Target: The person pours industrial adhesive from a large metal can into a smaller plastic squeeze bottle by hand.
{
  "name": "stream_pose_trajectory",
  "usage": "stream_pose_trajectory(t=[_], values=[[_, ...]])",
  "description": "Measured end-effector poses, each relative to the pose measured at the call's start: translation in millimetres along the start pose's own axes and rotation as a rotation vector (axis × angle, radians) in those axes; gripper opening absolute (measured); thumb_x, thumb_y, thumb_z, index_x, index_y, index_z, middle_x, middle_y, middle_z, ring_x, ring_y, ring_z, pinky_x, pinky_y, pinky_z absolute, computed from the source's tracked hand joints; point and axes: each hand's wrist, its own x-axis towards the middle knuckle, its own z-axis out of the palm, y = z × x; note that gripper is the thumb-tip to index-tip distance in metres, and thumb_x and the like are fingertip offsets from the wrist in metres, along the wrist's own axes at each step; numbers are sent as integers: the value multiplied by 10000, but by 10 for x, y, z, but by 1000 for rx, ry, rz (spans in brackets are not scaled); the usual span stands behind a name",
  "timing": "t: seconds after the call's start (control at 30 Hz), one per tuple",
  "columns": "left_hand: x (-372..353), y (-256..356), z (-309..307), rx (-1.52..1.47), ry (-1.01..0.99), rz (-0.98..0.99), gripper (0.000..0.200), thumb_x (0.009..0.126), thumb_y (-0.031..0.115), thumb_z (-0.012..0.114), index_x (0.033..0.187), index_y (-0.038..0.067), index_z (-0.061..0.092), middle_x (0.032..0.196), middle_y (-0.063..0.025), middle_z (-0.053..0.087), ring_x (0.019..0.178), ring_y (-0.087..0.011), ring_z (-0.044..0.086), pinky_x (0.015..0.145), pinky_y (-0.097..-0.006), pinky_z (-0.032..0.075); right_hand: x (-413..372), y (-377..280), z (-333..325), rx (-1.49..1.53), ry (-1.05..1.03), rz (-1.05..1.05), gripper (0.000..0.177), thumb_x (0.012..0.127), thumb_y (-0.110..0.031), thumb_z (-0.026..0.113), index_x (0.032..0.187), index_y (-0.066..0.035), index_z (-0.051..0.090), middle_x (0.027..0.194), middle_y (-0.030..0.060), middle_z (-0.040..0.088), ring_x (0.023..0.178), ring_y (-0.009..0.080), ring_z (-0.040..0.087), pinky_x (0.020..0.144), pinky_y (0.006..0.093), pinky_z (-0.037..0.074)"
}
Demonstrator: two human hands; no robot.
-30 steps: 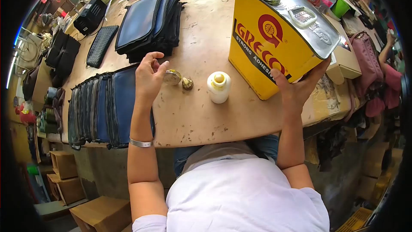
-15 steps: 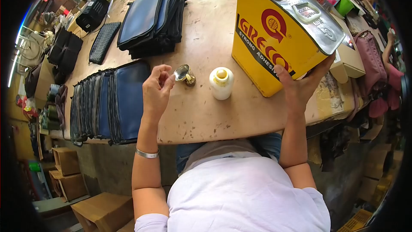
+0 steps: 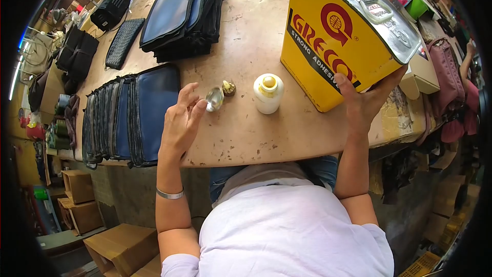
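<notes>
My left hand [image 3: 180, 120] pinches a small round shiny metal cap [image 3: 214, 99] by its edge, just over the table. Right behind the cap sits a small brown, glue-stained piece with a yellowish tip [image 3: 228, 88]. A white squeeze bottle [image 3: 268, 97] stands upright between my hands, its open mouth stained yellow. On the right, my right hand [image 3: 361, 100] grips the lower edge of a big yellow adhesive can [image 3: 320, 46], thumb on the front and fingers hidden behind. The can is tilted, and the round opening in its silver top is uncovered.
A stack of blue-and-black flat pouches [image 3: 179, 18] lies at the back left, with a row of similar pouches [image 3: 128, 118] nearer the front edge. A black woven case [image 3: 124, 43] lies beside them. Cardboard boxes [image 3: 123, 249] sit on the floor at the left.
My left hand has drawn slightly left and down with the metal cap, which now shows apart from the brown piece. My right hand still grips the tilted can.
</notes>
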Motion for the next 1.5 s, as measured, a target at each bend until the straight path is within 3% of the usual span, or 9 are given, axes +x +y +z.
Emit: stream_pose_trajectory(t=[0.1, 0.2, 0.4, 0.6, 0.8, 1.0, 1.2, 1.23, 1.5], values=[[-14, -101, 30, -88, 101, 19, 438, 846, 339, 556, 1124, 6, 494, 796, -163, 617, 704, -250, 608, 680, -315, 467, -9, -6, 9, 32, 1, 13, 1132, 553, -227, 806, 1372, -1, 59, 1350, 176, 205, 1249, 271, 231, 1045, 388, 211], [-77, -90, 5, 138, 104, 124, 311, 851, 165, 565, 1111, 3, 510, 744, -79, 566, 645, -125, 519, 631, -246, 447, -8, -15, 12, 35, 3, 17, 1129, 553, -213, 804, 1373, -5, 57, 1351, 171, 201, 1249, 269, 229, 1042, 386, 216], [-248, -186, 102, -119, 19, -48, 262, 832, 29, 533, 1094, 15, 524, 737, -46, 555, 650, -110, 535, 624, -230, 461, 4, -47, 14, -19, 8, 22, 1128, 545, -198, 804, 1374, -11, 62, 1341, 166, 214, 1241, 263, 240, 1033, 379, 231], [-322, -41, -47, -472, -71, -160, 363, 888, 189, 427, 1187, -14, 464, 992, -153, 617, 902, -206, 596, 837, -288, 461, 3, -19, 14, -46, 13, -4, 1134, 542, -210, 804, 1376, -13, 61, 1330, 170, 228, 1226, 266, 261, 1023, 379, 245], [-387, -97, -173, -568, -323, -46, 916, 778, 671, 430, 1323, -53, 298, 1232, -255, 465, 1206, -302, 414, 1020, -364, 285, 6, -25, 9, -37, -3, 2, 1136, 544, -210, 805, 1377, -13, 58, 1323, 180, 234, 1222, 268, 269, 1021, 376, 253], [-439, -78, -211, -606, -434, 15, 1086, 667, 784, 426, 1349, -43, 252, 1315, -215, 398, 1264, -305, 334, 1050, -381, 215, 7, -45, 14, -11, -5, 17, 1135, 544, -196, 805, 1375, -11, 56, 1321, 184, 236, 1219, 262, 273, 1022, 370, 256], [-425, 48, -172, 210, -209, 20, 810, 821, 583, 449, 1317, -44, 318, 1275, -236, 432, 1219, -313, 392, 1006, -363, 285, 2, -65, 22, -26, 11, 40, 1121, 548, -188, 799, 1366, 7, 58, 1320, 184, 239, 1215, 258, 280, 1026, 366, 248], [-411, -21, -124, 308, -95, 127, 591, 891, 366, 463, 1273, -70, 351, 1154, -258, 487, 1099, -370, 463, 939, -361, 351, 3, -83, 27, -25, 17, 48, 1118, 549, -188, 798, 1364, 12, 59, 1319, 183, 241, 1214, 257, 281, 1026, 365, 246], [-216, -143, 16, 13, -21, 38, 473, 917, 339, 423, 1162, -59, 491, 1020, -177, 489, 911, -282, 507, 831, -323, 400, 48, -95, 50, 170, 17, 67, 1127, 538, -169, 793, 1359, 12, 43, 1298, 158, 263, 1202, 235, 301, 1009, 349, 276]])
